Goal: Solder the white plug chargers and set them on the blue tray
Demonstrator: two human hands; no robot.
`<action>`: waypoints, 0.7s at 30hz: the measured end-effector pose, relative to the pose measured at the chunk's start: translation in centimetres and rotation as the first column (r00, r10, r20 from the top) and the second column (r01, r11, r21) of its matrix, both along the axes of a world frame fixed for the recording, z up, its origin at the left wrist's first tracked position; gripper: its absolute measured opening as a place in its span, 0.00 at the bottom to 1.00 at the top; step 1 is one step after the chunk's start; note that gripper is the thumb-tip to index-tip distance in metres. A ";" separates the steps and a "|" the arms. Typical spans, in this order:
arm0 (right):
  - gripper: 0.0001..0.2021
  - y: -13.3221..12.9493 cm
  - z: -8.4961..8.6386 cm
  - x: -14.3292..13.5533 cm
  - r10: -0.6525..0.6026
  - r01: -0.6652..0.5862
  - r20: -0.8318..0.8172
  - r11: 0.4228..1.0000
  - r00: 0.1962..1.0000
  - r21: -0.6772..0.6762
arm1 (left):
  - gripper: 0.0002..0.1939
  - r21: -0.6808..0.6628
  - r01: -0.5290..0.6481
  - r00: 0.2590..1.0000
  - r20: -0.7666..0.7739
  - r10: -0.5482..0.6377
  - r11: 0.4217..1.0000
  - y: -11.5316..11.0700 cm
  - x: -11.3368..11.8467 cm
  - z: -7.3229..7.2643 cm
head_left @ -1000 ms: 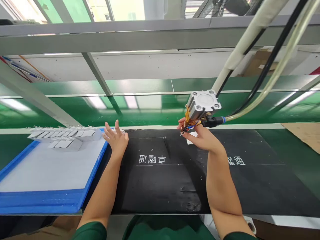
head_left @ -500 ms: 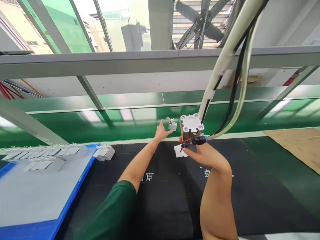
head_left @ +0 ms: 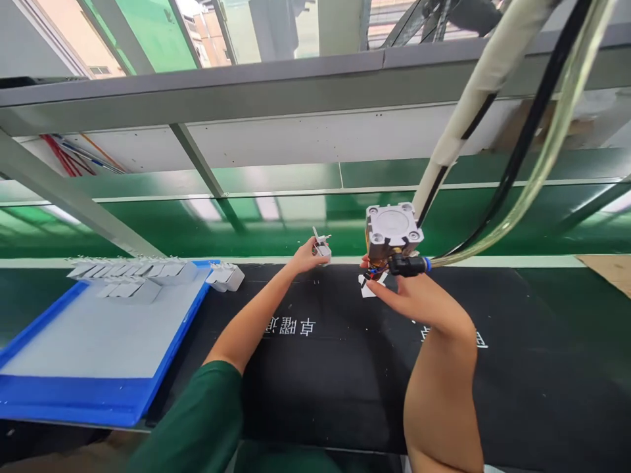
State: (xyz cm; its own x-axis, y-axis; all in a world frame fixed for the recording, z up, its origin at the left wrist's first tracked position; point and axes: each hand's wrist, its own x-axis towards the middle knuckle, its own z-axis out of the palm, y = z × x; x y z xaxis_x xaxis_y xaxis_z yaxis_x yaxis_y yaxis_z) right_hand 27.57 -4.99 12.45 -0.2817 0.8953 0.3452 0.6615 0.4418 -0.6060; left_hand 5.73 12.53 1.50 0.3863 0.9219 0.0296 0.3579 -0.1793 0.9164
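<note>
My left hand (head_left: 304, 257) is closed around a small white block-shaped part (head_left: 323, 251) with thin pieces sticking up from its top, above the far edge of the black mat (head_left: 315, 394). To its right, my right hand (head_left: 401, 297) grips a hanging hose-fed tool (head_left: 394, 226) from below. That tool has a square silver metal body, a black hose fitting and coloured wires low down. The fingers are partly hidden behind it. Just under the tool's lower end a white piece (head_left: 368, 290) shows, partly covered by my fingers and the wires.
A blue-rimmed tray (head_left: 142, 394) at left carries rows of white block parts (head_left: 133, 289). More white blocks (head_left: 225, 277) sit beside its right rim. A white-wrapped pole (head_left: 458, 125) and a clear hose (head_left: 542, 164) run to the upper right. Brown cardboard (head_left: 608, 269) lies far right.
My left hand has closed on the white block part, which stood just beyond its spread fingers before. My right hand keeps its grip on the tool. The whole view has shifted.
</note>
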 end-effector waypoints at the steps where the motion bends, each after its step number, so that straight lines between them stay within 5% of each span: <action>1: 0.09 0.0 0.0 -0.2 -0.006 0.006 0.013 1.000 1.000 0.002 | 0.27 -0.013 0.048 0.999 -0.011 -0.048 0.999 -0.9 -2.1 0.1; 5: 0.10 0.4 0.0 -1.4 -0.031 0.033 0.060 0.999 0.998 -0.024 | 0.30 -0.122 0.275 0.961 0.011 -0.275 0.954 -5.0 -8.7 -0.1; 8: 0.08 0.8 -0.2 -2.7 -0.015 0.016 0.020 1.000 1.000 -0.020 | 0.42 -0.100 0.296 0.955 0.011 -0.297 0.950 -7.7 -10.5 -0.7; 11: 0.06 1.1 -0.4 -4.0 0.004 -0.003 -0.043 1.000 0.999 0.024 | 0.50 0.117 0.211 0.974 -0.102 -0.200 0.970 -9.3 -10.3 -0.9; 14: 0.05 1.2 -0.6 -5.2 0.011 -0.007 -0.106 0.999 0.994 0.040 | 0.43 0.272 0.199 0.964 -0.224 -0.139 0.941 -9.9 -9.4 -0.7; 21: 0.02 1.1 -1.0 -7.2 0.084 -0.073 -0.265 0.996 0.960 0.053 | 0.29 0.179 0.027 1.000 -0.016 -0.024 0.983 -10.7 -8.0 -2.0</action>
State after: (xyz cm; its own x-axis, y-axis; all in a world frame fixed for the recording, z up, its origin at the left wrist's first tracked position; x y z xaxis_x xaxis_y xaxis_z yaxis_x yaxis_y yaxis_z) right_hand 20.32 -3.92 11.49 -0.2431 0.8570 0.4544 0.4403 0.5149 -0.7355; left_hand -2.24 1.82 -0.47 0.4109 0.8920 0.1884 0.3631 -0.3497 0.8636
